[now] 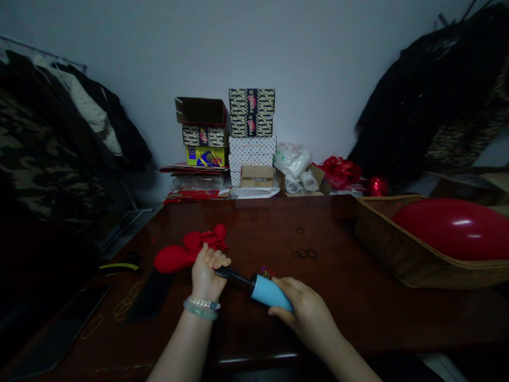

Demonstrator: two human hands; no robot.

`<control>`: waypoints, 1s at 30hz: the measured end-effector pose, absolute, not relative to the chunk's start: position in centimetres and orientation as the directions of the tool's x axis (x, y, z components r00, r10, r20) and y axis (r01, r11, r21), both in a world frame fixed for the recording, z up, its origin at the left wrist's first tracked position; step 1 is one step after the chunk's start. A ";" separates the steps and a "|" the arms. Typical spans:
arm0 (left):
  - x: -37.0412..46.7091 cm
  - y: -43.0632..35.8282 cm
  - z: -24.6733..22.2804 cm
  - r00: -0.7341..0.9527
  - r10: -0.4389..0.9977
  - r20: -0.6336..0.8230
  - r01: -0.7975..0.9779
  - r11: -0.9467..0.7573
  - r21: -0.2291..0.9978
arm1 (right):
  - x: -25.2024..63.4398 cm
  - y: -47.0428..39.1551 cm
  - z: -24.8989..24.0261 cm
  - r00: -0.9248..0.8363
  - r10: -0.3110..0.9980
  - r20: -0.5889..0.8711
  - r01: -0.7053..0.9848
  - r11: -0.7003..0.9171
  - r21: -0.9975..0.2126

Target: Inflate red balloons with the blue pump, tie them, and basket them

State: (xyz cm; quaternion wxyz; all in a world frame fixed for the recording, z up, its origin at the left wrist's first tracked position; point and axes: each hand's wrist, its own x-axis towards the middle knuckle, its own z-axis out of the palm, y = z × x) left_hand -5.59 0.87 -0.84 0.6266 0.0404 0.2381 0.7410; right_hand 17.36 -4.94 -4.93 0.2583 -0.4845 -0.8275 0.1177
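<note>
My left hand is closed around the neck of a red balloon, where it meets the black end of a balloon pump. The balloon's slightly swollen body sticks out to the left of my fist. My right hand wraps round the pump's light blue barrel, and a black rod shows between the two hands. Just behind my left hand lies a pile of limp red balloons. My fingers hide the joint between balloon and pump.
A wicker basket on the right holds a big inflated red balloon. Rubber bands, small coloured bits and a dark phone-like slab lie on the brown table. Boxes stand along the back wall.
</note>
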 end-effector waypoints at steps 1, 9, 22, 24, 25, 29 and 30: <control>-6.1 1.0 -0.8 -0.220 0.948 -0.230 -0.909 -0.113 0.402 | 17.6 -4.9 -4.7 -0.399 0.868 0.296 0.743 0.495 -0.451; -8.5 1.4 -1.2 -0.255 0.939 -0.231 -0.911 -0.153 0.383 | 18.8 -4.4 -4.1 -0.398 0.883 0.248 0.756 0.469 -0.458; -5.2 1.2 -2.4 -0.212 0.935 -0.286 -0.920 -0.093 0.380 | 17.7 -5.1 -5.9 -0.354 0.858 0.373 0.794 0.486 -0.365; -4.4 1.0 -2.3 -0.195 0.934 -0.299 -0.921 -0.070 0.384 | 17.4 -5.3 -6.1 -0.349 0.854 0.386 0.791 0.489 -0.368; -4.0 1.0 -2.3 -0.190 0.934 -0.302 -0.921 -0.063 0.385 | 17.3 -5.3 -6.2 -0.347 0.853 0.389 0.788 0.490 -0.373; -3.0 0.6 -2.3 -0.187 0.940 -0.287 -0.915 -0.060 0.398 | 16.7 -5.6 -6.2 -0.340 0.853 0.396 0.773 0.493 -0.399; -2.8 0.5 -2.4 -0.185 0.941 -0.282 -0.913 -0.059 0.403 | 16.6 -5.7 -6.2 -0.340 0.851 0.400 0.769 0.496 -0.403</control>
